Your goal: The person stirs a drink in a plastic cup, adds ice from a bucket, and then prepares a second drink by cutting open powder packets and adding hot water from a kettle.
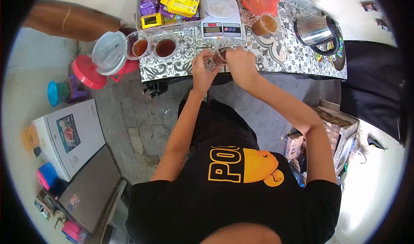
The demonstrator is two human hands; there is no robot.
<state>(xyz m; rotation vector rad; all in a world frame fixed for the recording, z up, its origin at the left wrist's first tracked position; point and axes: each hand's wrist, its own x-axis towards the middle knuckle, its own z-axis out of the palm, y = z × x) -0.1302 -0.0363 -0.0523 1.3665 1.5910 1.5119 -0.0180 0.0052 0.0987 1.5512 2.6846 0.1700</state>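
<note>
A clear plastic cup (221, 57) with dark brown liquid in it stands near the table's front edge, between my hands. My left hand (202, 69) curves around the cup's left side, fingers and thumb wrapped about it. My right hand (242, 64) is closed at the cup's right rim; whatever its fingers grip is hidden. Left of them, two clear cups hold reddish-brown drink, one cup (165, 48) beside another cup (139, 48). Behind my hands sits a white kitchen scale (221, 12). A cup of lighter brown drink (264, 25) stands to the right.
A basket (170, 23) of purple and yellow packets fills the back left. An orange-red plastic bag (260, 1) lies at the back, and a metal electric kettle (315, 31) stands right. At the left edge are a clear tub (109, 53) and a red lid (89, 72).
</note>
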